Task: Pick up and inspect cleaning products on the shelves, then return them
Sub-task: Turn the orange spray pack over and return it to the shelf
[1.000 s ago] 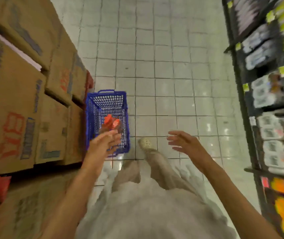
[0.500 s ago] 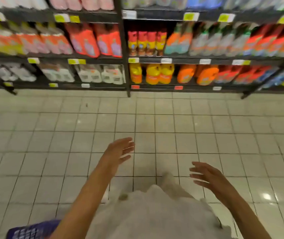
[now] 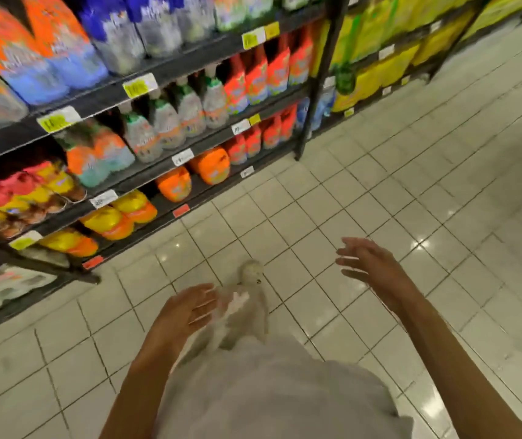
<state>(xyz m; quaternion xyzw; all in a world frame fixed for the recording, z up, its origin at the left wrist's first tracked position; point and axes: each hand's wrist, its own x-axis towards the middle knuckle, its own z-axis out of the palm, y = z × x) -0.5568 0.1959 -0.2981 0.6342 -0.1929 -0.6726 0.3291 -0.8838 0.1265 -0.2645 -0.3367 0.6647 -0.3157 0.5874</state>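
Ahead, stocked shelves [image 3: 164, 68] — both hands [image 3: 187, 312] free, tiled floor [image 3: 411, 185].

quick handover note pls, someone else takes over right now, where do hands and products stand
Left hand: empty, fingers relaxed, low over the tiled floor.
Right hand: empty, fingers spread, also clear of the shelves.
Products: all on the shelves at upper left, such as the spray bottles, orange jugs and yellow jugs on the lower tiers.
Done: nothing held now; whether any was already inspected cannot be told.
Left: reach to a shelf, pick a product, inspect it, return it.
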